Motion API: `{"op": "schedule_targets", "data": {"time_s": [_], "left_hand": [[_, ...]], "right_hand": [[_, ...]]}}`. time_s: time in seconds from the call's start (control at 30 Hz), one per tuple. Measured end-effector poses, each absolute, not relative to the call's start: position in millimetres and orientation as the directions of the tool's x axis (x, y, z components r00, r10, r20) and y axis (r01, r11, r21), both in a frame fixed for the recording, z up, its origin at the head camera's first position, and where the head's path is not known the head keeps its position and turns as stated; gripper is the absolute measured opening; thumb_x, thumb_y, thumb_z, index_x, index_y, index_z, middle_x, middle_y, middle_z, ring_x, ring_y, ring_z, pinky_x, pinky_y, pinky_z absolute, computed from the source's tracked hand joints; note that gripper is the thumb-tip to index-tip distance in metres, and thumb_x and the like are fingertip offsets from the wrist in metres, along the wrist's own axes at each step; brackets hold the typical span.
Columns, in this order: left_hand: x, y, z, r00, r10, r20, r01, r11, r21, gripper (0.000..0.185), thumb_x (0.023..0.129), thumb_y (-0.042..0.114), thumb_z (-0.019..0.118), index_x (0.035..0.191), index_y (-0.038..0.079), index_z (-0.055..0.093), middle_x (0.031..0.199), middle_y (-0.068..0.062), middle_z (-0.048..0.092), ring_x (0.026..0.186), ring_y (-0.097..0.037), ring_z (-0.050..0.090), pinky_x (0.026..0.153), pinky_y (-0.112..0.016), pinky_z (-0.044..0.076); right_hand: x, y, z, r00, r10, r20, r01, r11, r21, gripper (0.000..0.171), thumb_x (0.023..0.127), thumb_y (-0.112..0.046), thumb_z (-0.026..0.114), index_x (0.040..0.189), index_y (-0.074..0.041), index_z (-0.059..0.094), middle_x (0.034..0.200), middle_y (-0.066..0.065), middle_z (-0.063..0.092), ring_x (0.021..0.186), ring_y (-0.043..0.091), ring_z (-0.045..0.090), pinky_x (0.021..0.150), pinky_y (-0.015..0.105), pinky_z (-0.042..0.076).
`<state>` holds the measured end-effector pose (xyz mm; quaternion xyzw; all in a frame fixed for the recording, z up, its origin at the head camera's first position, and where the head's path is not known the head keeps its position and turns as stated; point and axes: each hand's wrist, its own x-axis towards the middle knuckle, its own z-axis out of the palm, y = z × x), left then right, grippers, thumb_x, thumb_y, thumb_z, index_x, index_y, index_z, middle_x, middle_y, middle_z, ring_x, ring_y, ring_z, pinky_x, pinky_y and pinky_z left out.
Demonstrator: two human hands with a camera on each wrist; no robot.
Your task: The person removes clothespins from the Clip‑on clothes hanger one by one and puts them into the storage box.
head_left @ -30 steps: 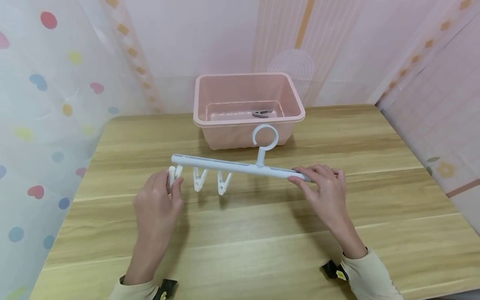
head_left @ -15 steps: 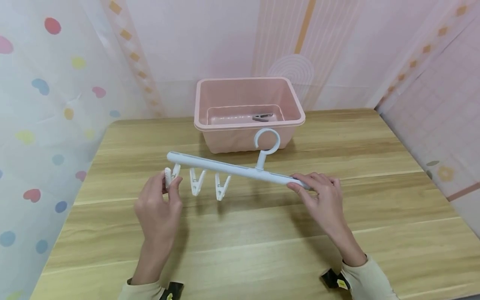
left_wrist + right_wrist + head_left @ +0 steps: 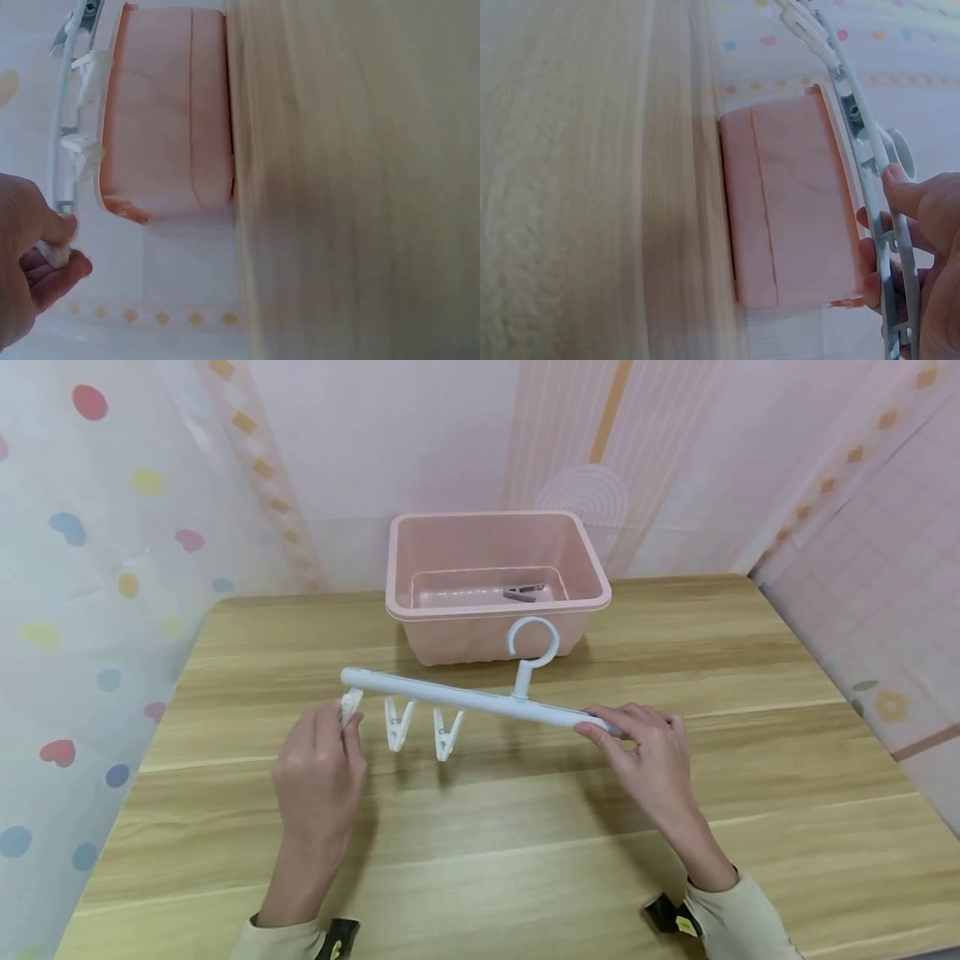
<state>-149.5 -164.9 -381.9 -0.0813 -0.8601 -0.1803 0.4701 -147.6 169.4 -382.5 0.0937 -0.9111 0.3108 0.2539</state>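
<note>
A pale blue hanger bar [image 3: 465, 697] with a round hook [image 3: 553, 643] is held above the table, its left end higher. My right hand [image 3: 648, 752] grips the right end, thumb on the near side; in the right wrist view the fingers reach round the slotted bar [image 3: 877, 161]. Under the left end, my left hand [image 3: 318, 772] pinches a white clothespin [image 3: 350, 703], partly hidden by the fingers. In the left wrist view this clothespin [image 3: 55, 253] sits between thumb and fingers at the bar's end. Two more white clothespins [image 3: 397, 725] hang from the bar.
A pink plastic basket [image 3: 495, 635] stands behind the hanger at the back of the wooden table [image 3: 480, 877]. A grey clothespin [image 3: 522, 592] lies inside it. Patterned sheets [image 3: 450, 435] enclose the back and sides.
The clothespin in my left hand has turned and now looks narrower, with its two arms no longer seen apart. The bar's left end shifted slightly left, then back right. My right hand keeps its grip.
</note>
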Motion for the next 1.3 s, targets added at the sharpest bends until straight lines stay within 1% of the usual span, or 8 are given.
{"op": "schedule_targets", "data": {"time_s": [0.17, 0.3, 0.43, 0.53, 0.7, 0.8, 1.07, 1.3], "left_hand": [[-143.8, -165.7, -374.4, -0.595, -0.005, 0.804, 0.316, 0.918, 0.24, 0.015, 0.091, 0.0, 0.068, 0.096, -0.013, 0.063, 0.076, -0.024, 0.064, 0.06, -0.035, 0.062, 0.052, -0.044, 0.054], [-141.1, -165.5, -370.1, -0.708, -0.144, 0.692, 0.327, 0.801, 0.501, 0.018, 0.088, 0.006, 0.075, 0.097, -0.008, 0.068, 0.078, -0.019, 0.07, 0.063, -0.022, 0.067, 0.057, -0.025, 0.056], [-140.2, -166.5, -365.9, -0.848, -0.296, 0.439, 0.248, 0.511, 0.823, 0.018, 0.086, 0.008, 0.079, 0.098, -0.002, 0.071, 0.077, -0.008, 0.072, 0.064, -0.002, 0.066, 0.062, -0.008, 0.052], [-140.9, -168.3, -361.6, -0.925, -0.302, 0.232, 0.169, 0.219, 0.961, 0.018, 0.088, 0.008, 0.077, 0.101, -0.003, 0.07, 0.077, 0.0, 0.074, 0.067, -0.002, 0.07, 0.066, -0.018, 0.059], [-143.4, -176.2, -360.4, -0.995, -0.099, 0.004, 0.03, -0.261, 0.965, 0.009, 0.095, 0.007, 0.068, 0.101, 0.0, 0.067, 0.084, -0.001, 0.078, 0.078, -0.011, 0.076, 0.077, -0.026, 0.061], [-142.6, -180.9, -364.2, -0.999, 0.029, -0.029, -0.038, -0.383, 0.923, 0.009, 0.099, 0.008, 0.062, 0.104, 0.005, 0.069, 0.091, -0.003, 0.079, 0.084, -0.011, 0.076, 0.081, -0.023, 0.06], [-138.9, -181.6, -372.5, -0.997, 0.014, 0.078, 0.071, -0.275, 0.959, 0.017, 0.096, 0.001, 0.064, 0.113, 0.0, 0.064, 0.096, -0.003, 0.079, 0.087, -0.014, 0.077, 0.083, -0.027, 0.06], [-137.0, -180.5, -362.8, -0.961, -0.092, 0.262, 0.272, -0.124, 0.954, 0.023, 0.088, -0.01, 0.069, 0.11, -0.006, 0.064, 0.097, -0.003, 0.078, 0.09, -0.015, 0.077, 0.083, -0.026, 0.06]], "right_hand": [[-147.8, 169.7, -383.3, -0.852, -0.015, 0.523, -0.339, 0.778, -0.529, 0.02, 0.081, -0.029, 0.082, 0.1, -0.021, 0.08, 0.086, -0.001, 0.077, 0.077, 0.014, 0.061, 0.079, 0.032, 0.029], [-147.8, 171.8, -385.4, -0.849, -0.001, 0.528, -0.344, 0.759, -0.553, 0.021, 0.079, -0.025, 0.084, 0.099, -0.018, 0.08, 0.085, 0.002, 0.077, 0.078, 0.016, 0.062, 0.083, 0.033, 0.03], [-148.0, 174.0, -386.6, -0.854, 0.005, 0.52, -0.342, 0.747, -0.57, 0.022, 0.078, -0.024, 0.085, 0.099, -0.017, 0.08, 0.087, 0.003, 0.077, 0.079, 0.018, 0.063, 0.086, 0.035, 0.031], [-148.2, 174.9, -387.8, -0.858, 0.009, 0.514, -0.345, 0.731, -0.588, 0.022, 0.078, -0.022, 0.085, 0.099, -0.016, 0.081, 0.089, 0.004, 0.077, 0.081, 0.019, 0.064, 0.086, 0.034, 0.03], [-150.2, 176.2, -390.9, -0.846, 0.017, 0.533, -0.368, 0.706, -0.605, 0.021, 0.077, -0.017, 0.085, 0.098, -0.014, 0.081, 0.089, 0.004, 0.079, 0.078, 0.017, 0.068, 0.081, 0.027, 0.032], [-151.8, 177.2, -392.0, -0.841, 0.021, 0.541, -0.381, 0.686, -0.62, 0.02, 0.078, -0.014, 0.085, 0.098, -0.013, 0.081, 0.088, 0.004, 0.079, 0.076, 0.01, 0.07, 0.079, 0.018, 0.038], [-153.7, 182.1, -390.0, -0.86, 0.062, 0.506, -0.352, 0.647, -0.677, 0.018, 0.081, -0.013, 0.084, 0.098, -0.011, 0.081, 0.083, 0.004, 0.077, 0.074, -0.003, 0.063, 0.071, 0.011, 0.046], [-153.7, 185.1, -391.1, -0.846, 0.067, 0.529, -0.342, 0.693, -0.635, 0.019, 0.078, -0.015, 0.085, 0.097, -0.013, 0.081, 0.08, 0.004, 0.076, 0.074, 0.001, 0.061, 0.085, 0.027, 0.039]]}}
